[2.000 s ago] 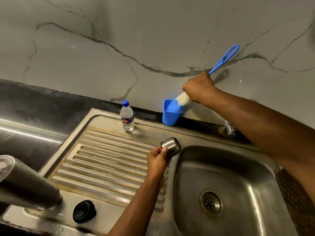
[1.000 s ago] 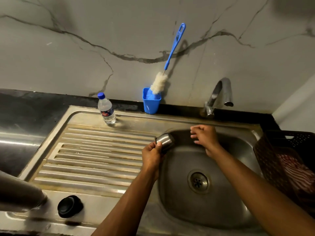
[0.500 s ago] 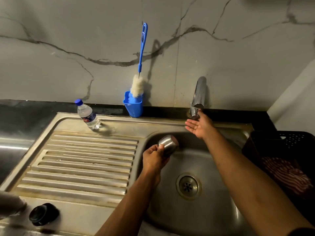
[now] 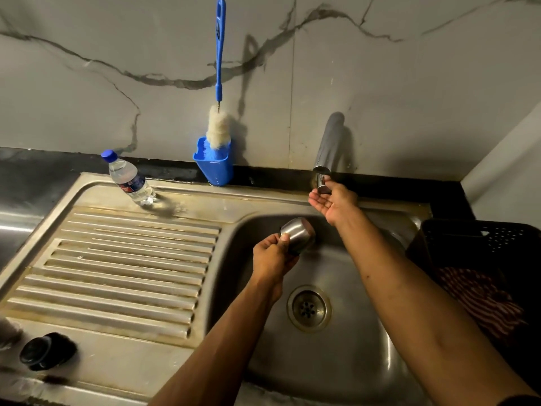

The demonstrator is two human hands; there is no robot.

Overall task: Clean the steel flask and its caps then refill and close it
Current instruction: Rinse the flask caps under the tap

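Note:
My left hand [image 4: 272, 257] grips the steel cup cap [image 4: 298, 234] over the sink basin [image 4: 336, 361], its mouth turned away to the right. At the tap [image 4: 329, 142], my right hand [image 4: 332, 202] reaches palm up and its fingers touch the tap's handle [image 4: 322, 183]. No water is visible running. The black inner cap [image 4: 44, 350] lies on the drainboard at the bottom left. The steel flask [image 4: 7, 332] shows only as a blurred edge at the far left.
A blue bottle brush [image 4: 219, 83] stands in a blue holder [image 4: 215, 168] against the marble wall. A small water bottle [image 4: 128, 178] stands on the ribbed drainboard [image 4: 117, 273]. A dark basket [image 4: 483, 250] with a striped cloth [image 4: 480, 300] sits right of the sink.
My right hand set the brush into the holder, then moved right and up to the tap handle. My left hand carried the steel cap from over the drainboard to above the basin.

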